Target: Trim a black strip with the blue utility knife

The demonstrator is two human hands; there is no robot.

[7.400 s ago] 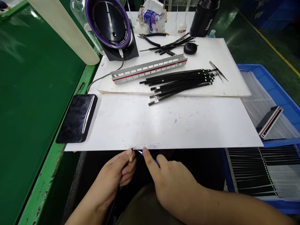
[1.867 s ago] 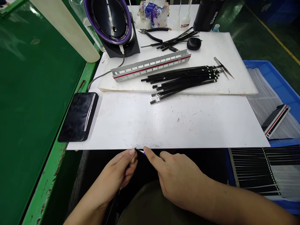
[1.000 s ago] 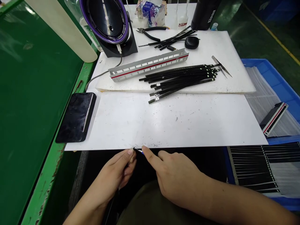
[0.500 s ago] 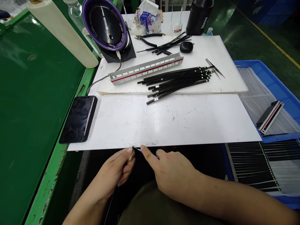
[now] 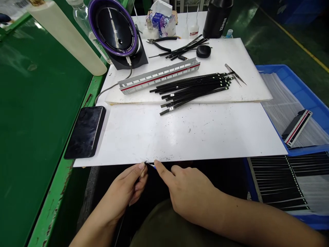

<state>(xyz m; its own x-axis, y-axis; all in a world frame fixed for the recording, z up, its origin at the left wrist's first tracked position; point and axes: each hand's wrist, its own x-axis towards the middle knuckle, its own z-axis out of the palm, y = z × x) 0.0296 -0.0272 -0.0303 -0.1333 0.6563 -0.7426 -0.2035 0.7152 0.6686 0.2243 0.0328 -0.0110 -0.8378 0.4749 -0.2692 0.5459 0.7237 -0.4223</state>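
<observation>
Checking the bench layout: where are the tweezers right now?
In the head view, the tweezers lie on the right part of the upper white board, at the right ends of the bundle of black strips.

The left hand [image 5: 125,190] is curling around the grip, its thumb and forefinger pinching something too thin to make out, while the remaining fingers are folding in beneath them. The right hand [image 5: 190,195] is angling in from the right of the grip, its index finger [image 5: 160,170] stretching forward and ending just beside the left thumb. Its other fingers are arching behind it, slightly spread. The left forearm [image 5: 95,228] is rising diagonally toward the grip from below, while the right forearm [image 5: 259,219] is reaching across from the lower right. Both wrists are turning the hands toward each other.
</observation>
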